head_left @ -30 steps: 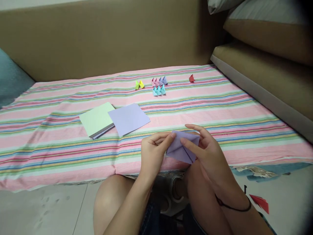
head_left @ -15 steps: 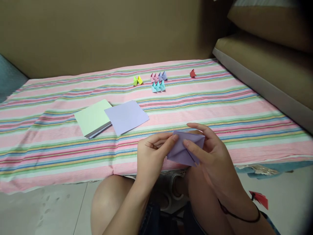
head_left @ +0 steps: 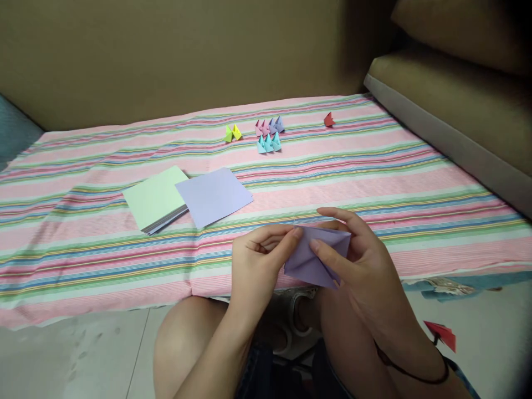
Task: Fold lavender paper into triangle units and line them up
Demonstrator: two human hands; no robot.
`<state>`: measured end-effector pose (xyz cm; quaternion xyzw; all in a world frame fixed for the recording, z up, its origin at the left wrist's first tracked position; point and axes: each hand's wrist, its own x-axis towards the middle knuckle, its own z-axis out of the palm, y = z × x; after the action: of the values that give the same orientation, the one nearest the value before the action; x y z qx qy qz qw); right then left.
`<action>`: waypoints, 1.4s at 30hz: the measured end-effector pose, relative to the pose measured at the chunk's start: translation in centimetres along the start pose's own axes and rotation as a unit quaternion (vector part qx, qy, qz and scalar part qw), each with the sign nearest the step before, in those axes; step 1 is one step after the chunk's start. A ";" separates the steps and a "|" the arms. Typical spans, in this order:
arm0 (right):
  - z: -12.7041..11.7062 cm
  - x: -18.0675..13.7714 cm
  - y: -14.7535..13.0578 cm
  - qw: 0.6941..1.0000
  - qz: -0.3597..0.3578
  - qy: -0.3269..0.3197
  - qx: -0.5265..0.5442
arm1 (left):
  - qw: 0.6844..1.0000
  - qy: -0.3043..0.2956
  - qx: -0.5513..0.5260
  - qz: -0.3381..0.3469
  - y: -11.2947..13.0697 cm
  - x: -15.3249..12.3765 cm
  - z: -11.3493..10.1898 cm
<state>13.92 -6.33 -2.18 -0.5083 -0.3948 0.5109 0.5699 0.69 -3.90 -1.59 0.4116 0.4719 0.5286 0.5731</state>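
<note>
A folded purple origami paper (head_left: pixel 305 260) is held between both hands above my lap, at the front edge of the striped cloth. My left hand (head_left: pixel 260 260) pinches its upper left corner between thumb and fingers. On the right side, my right hand (head_left: pixel 361 266) grips the paper, its thumb pressing on the front face and most of its fingers behind, the index finger raised. Creases run across the paper's face, and its back is hidden. Beyond my left hand lie a flat purple sheet (head_left: pixel 216 197) and a stack of pale green paper (head_left: pixel 155 194).
Small folded paper pieces stand farther back on the striped cloth (head_left: pixel 103 244): yellow ones (head_left: pixel 236 132), pink ones (head_left: pixel 261 128), blue ones (head_left: pixel 269 144), purple ones (head_left: pixel 276 124) and a red one (head_left: pixel 329 119). Cushions (head_left: pixel 453 105) border the right. A red folded paper (head_left: pixel 443 335) shows beside my right wrist.
The paper's right side has tipped slightly downward, with my right hand shifting a little along with it. My left hand keeps its pinch. The view has moved slightly.
</note>
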 end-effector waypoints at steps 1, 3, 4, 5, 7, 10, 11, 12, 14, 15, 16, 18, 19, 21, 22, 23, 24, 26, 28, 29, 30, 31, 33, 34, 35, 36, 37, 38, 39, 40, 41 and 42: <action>0.0 0.0 0.0 1.000 -0.001 -0.001 -0.004 | 1.000 0.000 0.002 0.000 0.0 0.0 0.0; 0.0 -0.1 0.0 1.000 -0.003 -0.001 -0.011 | 1.000 -0.001 0.007 -0.003 -0.1 0.0 -0.1; 0.0 -0.1 0.0 1.000 -0.003 0.000 -0.012 | 1.000 -0.001 0.009 -0.003 -0.1 0.0 -0.1; 0.0 -0.1 0.0 1.000 -0.003 0.002 -0.013 | 1.000 -0.003 0.011 -0.004 -0.1 0.0 -0.1; -0.1 -0.1 0.0 1.000 -0.005 0.005 -0.019 | 1.000 -0.006 0.014 -0.006 -0.1 0.0 -0.1; -0.1 0.0 0.0 0.999 -0.008 0.009 -0.032 | 1.000 -0.004 0.021 -0.012 -0.2 -0.1 -0.1; -0.1 0.0 0.0 0.999 -0.009 0.009 -0.034 | 1.000 -0.004 0.022 -0.014 -0.2 -0.1 -0.1; -0.1 0.0 0.1 0.999 -0.010 0.010 -0.034 | 1.000 -0.003 0.021 -0.015 -0.2 -0.1 -0.1; -0.1 0.0 0.1 0.999 -0.013 0.011 -0.034 | 1.000 -0.004 0.017 -0.015 -0.3 -0.1 -0.1; -0.1 0.0 0.2 0.999 -0.014 0.011 -0.036 | 1.000 -0.005 0.015 -0.015 -0.3 -0.1 -0.1; -0.2 0.0 0.2 0.999 -0.015 0.011 -0.038 | 1.000 -0.006 0.016 -0.015 -0.4 -0.1 -0.1; -0.2 0.0 0.2 0.999 -0.013 0.012 -0.043 | 1.000 -0.005 0.018 -0.017 -0.4 -0.1 -0.1; -0.2 0.0 0.2 0.999 -0.012 0.012 -0.043 | 1.000 -0.005 0.019 -0.018 -0.4 -0.1 -0.1; -0.2 0.0 0.2 0.999 -0.010 0.012 -0.039 | 1.000 -0.002 0.015 -0.019 -0.4 -0.1 -0.2; -0.1 0.0 0.1 0.999 -0.008 0.012 -0.033 | 1.000 0.000 0.011 -0.019 -0.4 0.0 -0.2; -0.1 0.1 0.1 1.000 -0.004 0.012 -0.023 | 1.000 0.003 0.007 -0.017 -0.4 0.0 -0.2; -0.1 0.2 0.0 1.000 0.002 0.012 -0.009 | 1.000 0.007 0.004 -0.013 -0.4 0.1 -0.2; 0.0 0.3 0.1 1.000 0.015 0.007 0.024 | 1.000 0.021 0.004 0.001 -0.4 0.2 -0.2; 0.1 0.4 0.2 0.998 0.035 -0.020 0.040 | 0.999 0.039 0.011 0.015 -0.4 0.4 -0.2; 0.1 0.4 0.4 0.998 0.046 -0.032 0.035 | 0.999 0.047 0.014 0.019 -0.4 0.4 -0.2; 0.2 0.5 0.6 0.997 0.057 -0.038 0.023 | 0.998 0.054 0.016 0.021 -0.5 0.5 -0.2; 0.2 0.4 0.8 0.997 0.067 -0.038 0.006 | 0.998 0.060 0.017 0.022 -0.5 0.5 -0.3; 0.2 0.4 1.1 0.997 0.076 -0.023 -0.023 | 0.997 0.068 0.016 0.023 -0.6 0.6 -0.3; 0.2 0.4 1.2 0.996 0.075 -0.017 -0.033 | 0.997 0.072 0.015 0.024 -0.6 0.6 -0.3; 0.2 0.5 1.3 0.996 0.072 -0.017 -0.039 | 0.997 0.075 0.015 0.024 -0.7 0.6 -0.3; 0.1 0.5 1.3 0.997 0.069 -0.019 -0.042 | 0.997 0.077 0.015 0.024 -0.7 0.7 -0.3; 0.1 0.5 1.3 0.997 0.068 -0.022 -0.043 | 0.996 0.079 0.015 0.023 -0.8 0.7 -0.2; 0.1 0.6 1.3 0.996 0.068 -0.022 -0.044 | 0.996 0.081 0.016 0.023 -0.8 0.7 -0.2; 0.1 0.6 1.3 0.996 0.069 -0.020 -0.045 | 0.996 0.082 0.017 0.024 -0.8 0.7 -0.3; 0.1 0.6 1.2 0.996 0.070 -0.017 -0.046 | 0.996 0.082 0.019 0.025 -0.9 0.8 -0.3; 0.1 0.6 1.2 0.996 0.069 -0.014 -0.048 | 0.996 0.081 0.020 0.026 -0.9 0.8 -0.3; 0.1 0.6 1.1 0.996 0.067 -0.010 -0.050 | 0.996 0.080 0.021 0.027 -0.8 0.8 -0.3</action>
<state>13.69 -5.74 -3.31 -0.5562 -0.3903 0.5328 0.5045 0.59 -3.23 -2.55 0.3923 0.5160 0.5649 0.5107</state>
